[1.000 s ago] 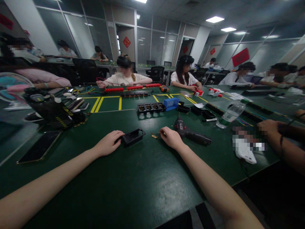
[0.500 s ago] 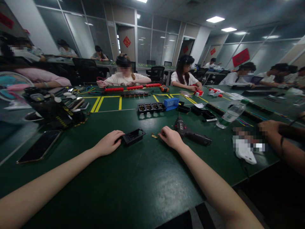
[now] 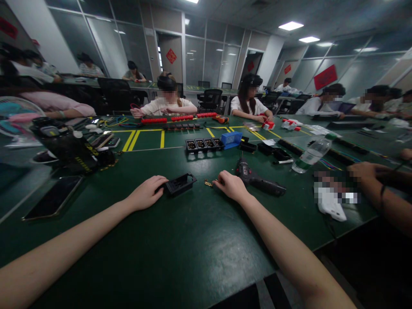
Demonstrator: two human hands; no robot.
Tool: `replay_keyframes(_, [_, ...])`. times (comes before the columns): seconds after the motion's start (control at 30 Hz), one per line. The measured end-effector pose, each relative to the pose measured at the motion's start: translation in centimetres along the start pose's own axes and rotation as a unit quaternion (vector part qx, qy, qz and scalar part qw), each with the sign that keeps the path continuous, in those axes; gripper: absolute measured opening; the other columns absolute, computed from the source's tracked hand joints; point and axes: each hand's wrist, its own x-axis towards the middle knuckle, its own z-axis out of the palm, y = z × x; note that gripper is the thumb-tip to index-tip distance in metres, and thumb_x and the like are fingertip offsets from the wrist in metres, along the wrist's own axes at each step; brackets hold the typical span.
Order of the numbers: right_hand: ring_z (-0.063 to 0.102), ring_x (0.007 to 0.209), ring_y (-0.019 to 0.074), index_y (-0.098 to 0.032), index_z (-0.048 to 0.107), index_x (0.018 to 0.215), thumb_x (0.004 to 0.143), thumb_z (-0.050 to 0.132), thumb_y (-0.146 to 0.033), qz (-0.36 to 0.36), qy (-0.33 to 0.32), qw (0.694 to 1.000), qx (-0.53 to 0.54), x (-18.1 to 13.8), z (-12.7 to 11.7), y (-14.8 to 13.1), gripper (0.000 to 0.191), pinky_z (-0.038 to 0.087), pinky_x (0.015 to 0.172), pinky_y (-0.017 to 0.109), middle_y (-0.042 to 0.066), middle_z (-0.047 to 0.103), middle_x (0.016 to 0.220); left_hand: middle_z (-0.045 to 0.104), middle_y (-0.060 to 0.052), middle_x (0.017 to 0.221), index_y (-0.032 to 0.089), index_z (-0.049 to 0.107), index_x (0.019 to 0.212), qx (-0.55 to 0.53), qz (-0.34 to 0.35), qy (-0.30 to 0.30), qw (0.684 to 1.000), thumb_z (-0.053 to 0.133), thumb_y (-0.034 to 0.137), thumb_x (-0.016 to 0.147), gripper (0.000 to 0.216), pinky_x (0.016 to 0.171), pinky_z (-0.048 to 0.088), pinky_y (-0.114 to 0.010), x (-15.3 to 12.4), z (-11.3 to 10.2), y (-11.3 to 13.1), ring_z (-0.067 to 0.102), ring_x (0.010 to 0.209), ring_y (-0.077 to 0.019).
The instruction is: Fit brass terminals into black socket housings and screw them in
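Observation:
My left hand (image 3: 146, 193) holds the left end of an open black plastic housing (image 3: 180, 185), with thumb and fingers at its edge. The housing rests on the green table, hollow side up. To its right lies a small brass metal part (image 3: 207, 183). My right hand (image 3: 230, 184) rests on the table just beside that part, fingers curled and thumb close to it. Its fingertips are partly hidden, so what they hold, if anything, does not show. Directly behind the right hand lies a black power screwdriver (image 3: 257, 178).
Behind are a row of black housings with brass parts (image 3: 204, 145) and a blue bin (image 3: 231, 139). A phone (image 3: 54, 197) and a black bag (image 3: 69, 146) lie left. At right stand a water bottle (image 3: 311, 154) and another person's hand (image 3: 365, 174). People sit opposite.
My hands and the black housing stay nearly in place; the right fingers shift very slightly by the brass part. The person opposite has moved one hand inward along the red strip.

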Motion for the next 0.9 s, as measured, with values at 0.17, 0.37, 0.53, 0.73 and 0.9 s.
replay_keyframes(0.17, [0.064, 0.081, 0.0149, -0.022, 0.064, 0.095, 0.098, 0.059, -0.042, -0.005, -0.024, 1.000, 0.003, 0.12, 0.19, 0.30, 0.021, 0.035, 0.062, 0.025, 0.002, 0.068, 0.095, 0.059, -0.010, 0.129, 0.021, 0.059, 0.127, -0.005, -0.012, -0.004, 1.000, 0.046, 0.029, 0.094, 0.036, 0.101, 0.051, -0.046, -0.05, -0.07, 0.10, 0.057, 0.117, -0.0268])
replay_keyframes(0.37, [0.067, 0.086, 0.0160, -0.027, 0.072, 0.107, 0.102, 0.051, -0.044, -0.019, -0.043, 0.999, -0.018, -0.05, -0.08, 0.15, 0.027, 0.039, 0.067, 0.025, 0.003, 0.069, 0.098, 0.058, -0.010, 0.130, 0.021, 0.058, 0.127, -0.005, -0.018, -0.014, 1.000, 0.046, 0.030, 0.095, 0.036, 0.103, 0.050, -0.047, -0.06, -0.15, 0.22, 0.056, 0.118, -0.0267])
replay_keyframes(0.53, [0.067, 0.085, 0.0171, -0.030, 0.068, 0.122, 0.104, 0.045, -0.044, 0.009, -0.023, 0.999, -0.042, -0.06, -0.27, -0.21, 0.032, 0.042, 0.065, 0.026, 0.005, 0.065, 0.106, 0.057, -0.011, 0.131, 0.021, 0.057, 0.128, -0.006, -0.014, -0.016, 1.000, 0.046, 0.029, 0.095, 0.036, 0.103, 0.050, -0.048, -0.06, -0.08, 0.07, 0.056, 0.119, -0.0268])
replay_keyframes(0.73, [0.067, 0.086, 0.0180, -0.027, 0.057, 0.138, 0.107, 0.036, -0.036, 0.025, -0.010, 0.999, -0.044, 0.03, -0.14, -0.23, 0.039, 0.044, 0.063, 0.026, 0.009, 0.064, 0.115, 0.058, -0.010, 0.130, 0.021, 0.058, 0.128, -0.011, -0.017, -0.012, 1.000, 0.046, 0.029, 0.095, 0.036, 0.102, 0.050, -0.046, -0.05, -0.08, 0.09, 0.056, 0.119, -0.0269])
replay_keyframes(0.9, [0.067, 0.088, 0.0165, -0.029, 0.066, 0.127, 0.106, 0.042, -0.037, -0.016, -0.021, 0.999, -0.031, -0.12, 0.05, 0.09, 0.033, 0.045, 0.067, 0.024, 0.006, 0.065, 0.116, 0.058, -0.010, 0.130, 0.021, 0.058, 0.126, -0.011, -0.009, -0.012, 1.000, 0.046, 0.029, 0.094, 0.035, 0.104, 0.049, -0.047, -0.01, 0.02, -0.13, 0.055, 0.119, -0.0272])
